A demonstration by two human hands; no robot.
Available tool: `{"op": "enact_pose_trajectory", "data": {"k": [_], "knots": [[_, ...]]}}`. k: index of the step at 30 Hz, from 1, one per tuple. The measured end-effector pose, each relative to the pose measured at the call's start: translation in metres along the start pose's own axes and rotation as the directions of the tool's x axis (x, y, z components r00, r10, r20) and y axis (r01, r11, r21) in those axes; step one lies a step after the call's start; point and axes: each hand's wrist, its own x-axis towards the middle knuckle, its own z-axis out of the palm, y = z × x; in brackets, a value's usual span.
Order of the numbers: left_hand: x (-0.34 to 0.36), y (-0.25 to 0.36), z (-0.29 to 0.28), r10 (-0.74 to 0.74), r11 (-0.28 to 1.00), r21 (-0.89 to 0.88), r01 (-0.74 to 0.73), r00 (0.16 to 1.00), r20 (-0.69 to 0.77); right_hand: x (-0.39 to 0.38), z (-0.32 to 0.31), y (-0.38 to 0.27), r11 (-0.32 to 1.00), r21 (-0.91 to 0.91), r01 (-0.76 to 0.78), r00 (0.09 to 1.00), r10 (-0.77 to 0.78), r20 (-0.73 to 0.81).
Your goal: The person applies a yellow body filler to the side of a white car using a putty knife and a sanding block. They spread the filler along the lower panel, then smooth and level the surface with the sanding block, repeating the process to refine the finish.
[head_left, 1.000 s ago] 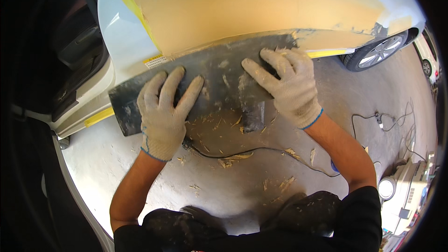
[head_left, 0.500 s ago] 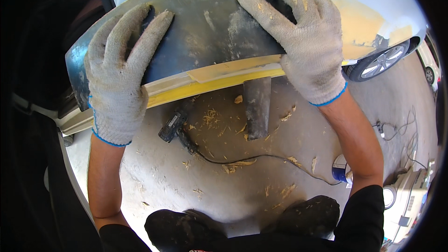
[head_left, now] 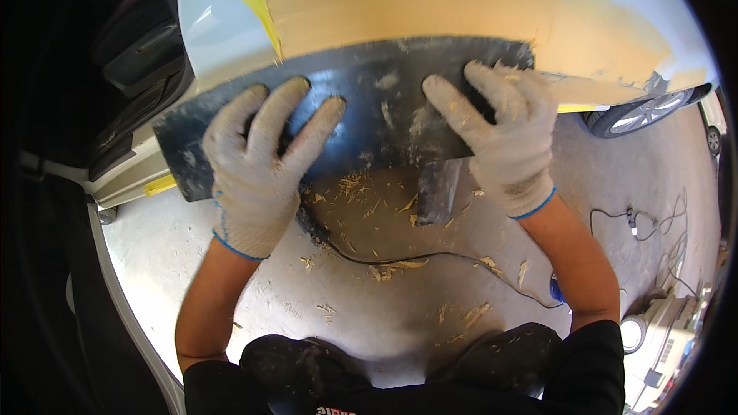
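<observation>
Both my hands wear pale knit gloves with blue cuffs. My left hand (head_left: 257, 165) lies flat, fingers spread, on the left half of a long dark flexible sanding board (head_left: 377, 111). My right hand (head_left: 500, 134) presses on the board's right end, fingers curled over its top edge. The board lies against the white car body panel (head_left: 215, 23), along the lower edge of a wide patch of yellow-tan filler (head_left: 430, 0). Pale dust streaks the board's dark face.
Filler shavings (head_left: 384, 265) and a black cable (head_left: 430, 257) lie on the concrete floor below. A dark block (head_left: 438, 192) stands on the floor under the board. A car wheel (head_left: 642, 111) shows at right, tools and cords (head_left: 653, 338) at lower right. My dark knees are at the bottom.
The board and both hands have slid down and to the right along the panel; half a second ago they sat higher, covering more of the filler.
</observation>
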Motion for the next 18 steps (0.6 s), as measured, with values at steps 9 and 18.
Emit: {"op": "enact_pose_trajectory", "data": {"k": [9,18], "knots": [[-0.027,0.022,-0.043,0.022,1.000,-0.019,-0.020,0.990,0.141,-0.007,-0.061,-0.022,0.996,0.088,0.000,0.985,-0.015,0.171],[0.050,-0.029,-0.077,-0.007,0.985,0.170,0.019,0.997,-0.074,0.073,-0.054,0.021,0.994,-0.096,0.057,0.990,-0.068,-0.121]]}}
